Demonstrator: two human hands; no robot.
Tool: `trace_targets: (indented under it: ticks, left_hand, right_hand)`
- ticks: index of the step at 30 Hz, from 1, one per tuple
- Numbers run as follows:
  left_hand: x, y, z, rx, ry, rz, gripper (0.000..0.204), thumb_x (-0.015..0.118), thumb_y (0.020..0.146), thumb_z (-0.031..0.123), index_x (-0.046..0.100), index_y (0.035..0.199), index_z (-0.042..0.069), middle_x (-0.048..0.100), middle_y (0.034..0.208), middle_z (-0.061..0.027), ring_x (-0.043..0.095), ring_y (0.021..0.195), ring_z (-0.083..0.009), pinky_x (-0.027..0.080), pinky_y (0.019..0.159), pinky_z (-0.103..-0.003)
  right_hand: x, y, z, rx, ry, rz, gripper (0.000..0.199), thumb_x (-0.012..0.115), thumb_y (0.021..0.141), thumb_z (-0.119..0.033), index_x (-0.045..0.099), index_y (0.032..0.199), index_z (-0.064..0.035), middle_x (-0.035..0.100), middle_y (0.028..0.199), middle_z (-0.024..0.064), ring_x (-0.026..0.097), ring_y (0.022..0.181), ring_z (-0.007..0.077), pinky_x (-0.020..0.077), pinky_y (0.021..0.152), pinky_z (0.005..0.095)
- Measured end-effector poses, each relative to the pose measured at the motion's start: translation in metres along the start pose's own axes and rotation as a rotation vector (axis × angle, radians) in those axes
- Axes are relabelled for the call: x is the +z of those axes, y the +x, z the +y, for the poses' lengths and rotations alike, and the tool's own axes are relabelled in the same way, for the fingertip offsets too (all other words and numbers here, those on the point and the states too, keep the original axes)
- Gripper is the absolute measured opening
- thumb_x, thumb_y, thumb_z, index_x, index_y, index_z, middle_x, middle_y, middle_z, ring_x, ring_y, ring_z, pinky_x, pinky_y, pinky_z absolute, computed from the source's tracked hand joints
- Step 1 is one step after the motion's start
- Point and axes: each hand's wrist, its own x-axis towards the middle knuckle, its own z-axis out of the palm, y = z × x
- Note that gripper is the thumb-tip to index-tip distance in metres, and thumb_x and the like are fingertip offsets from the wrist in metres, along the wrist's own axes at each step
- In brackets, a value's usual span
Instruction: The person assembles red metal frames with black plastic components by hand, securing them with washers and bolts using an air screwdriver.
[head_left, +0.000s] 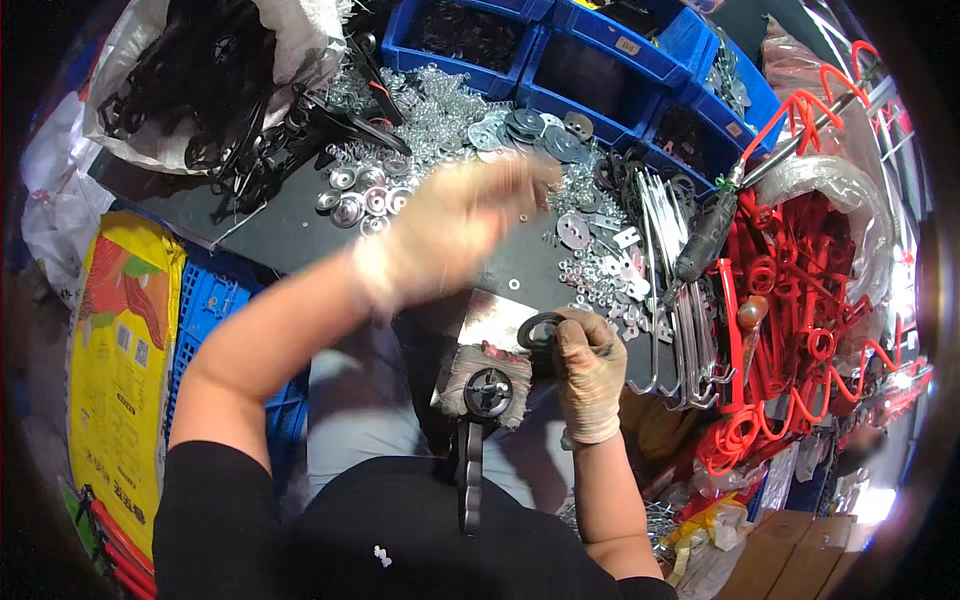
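My right hand (590, 375), in a pale work glove, is closed with its thumb and fingers on a black ring (525, 330). The ring is held at the edge of a shiny metal plate (492, 318). Just below the plate, a black part with a round spoked head (488, 392) and a long ribbed handle (470, 480) lies on a grey cloth-like pad (452, 398). My left hand (430, 240), gloved too, is smeared by motion over the table, near grey metal discs (565, 145) and small springs. Its fingers are too blurred to read.
Blue bins (600, 75) line the back. Springs (440, 100) and round metal caps (347, 208) are piled ahead. Bent metal rods (665, 250), a hanging power screwdriver (708, 235) and red handles (790, 270) crowd the right. A white sack (300, 40) of black parts stands back left.
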Motion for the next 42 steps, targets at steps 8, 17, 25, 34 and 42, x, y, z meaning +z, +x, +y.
trace_targets:
  ticks: [8, 17, 25, 34, 42]
  left_hand:
    - [0.059, -0.107, 0.022, 0.224, 0.192, -0.153, 0.030, 0.062, 0.070, 0.003, 0.057, 0.100, 0.005, 0.061, 0.092, -0.0104, 0.060, 0.084, -0.0321, 0.046, 0.081, -0.041]
    - [0.065, -0.128, 0.025, 0.007, -0.062, 0.179, 0.053, 0.060, 0.084, 0.043, 0.055, 0.113, -0.001, 0.059, 0.112, -0.0192, 0.054, 0.103, -0.0373, 0.039, 0.093, -0.043]
    - [0.061, -0.111, 0.016, 0.110, 0.180, 0.002, 0.035, 0.070, 0.071, 0.022, 0.057, 0.099, 0.004, 0.061, 0.096, -0.0125, 0.056, 0.091, -0.0313, 0.044, 0.079, -0.043]
    - [0.056, -0.114, 0.009, 0.186, 0.172, -0.015, 0.033, 0.065, 0.071, 0.012, 0.059, 0.103, 0.003, 0.057, 0.097, -0.0135, 0.058, 0.085, -0.0319, 0.045, 0.077, -0.040]
    - [0.051, -0.114, 0.008, 0.218, 0.107, 0.035, 0.033, 0.056, 0.079, 0.018, 0.061, 0.106, -0.002, 0.056, 0.079, -0.0103, 0.053, 0.069, -0.0279, 0.041, 0.068, -0.039]
  right_hand:
    - [-0.002, -0.028, -0.039, 0.267, 0.111, 0.082, 0.015, 0.067, 0.083, -0.014, 0.058, 0.086, -0.0024, 0.057, 0.067, 0.0027, 0.050, 0.049, 0.0081, 0.0398, 0.041, 0.0208]
    - [0.013, -0.068, -0.045, -0.059, -0.352, -0.236, 0.014, 0.068, 0.079, -0.013, 0.064, 0.085, -0.0013, 0.063, 0.085, 0.0076, 0.059, 0.078, 0.0112, 0.0477, 0.070, 0.0252]
    - [-0.118, 0.007, -0.085, -0.283, -0.685, 0.238, 0.014, 0.065, 0.083, -0.015, 0.063, 0.089, -0.0020, 0.064, 0.082, 0.0074, 0.061, 0.075, 0.0166, 0.0490, 0.069, 0.0300]
    - [-0.246, 0.031, -0.087, 0.224, -1.257, 0.205, 0.024, 0.061, 0.077, -0.023, 0.061, 0.084, -0.0003, 0.062, 0.070, 0.0129, 0.059, 0.060, 0.0214, 0.0467, 0.060, 0.0351]
    - [-0.201, 0.056, -0.144, -0.038, -0.690, 0.247, 0.012, 0.060, 0.087, -0.019, 0.061, 0.086, -0.0073, 0.055, 0.068, -0.0047, 0.043, 0.058, 0.0025, 0.0344, 0.054, 0.0200]
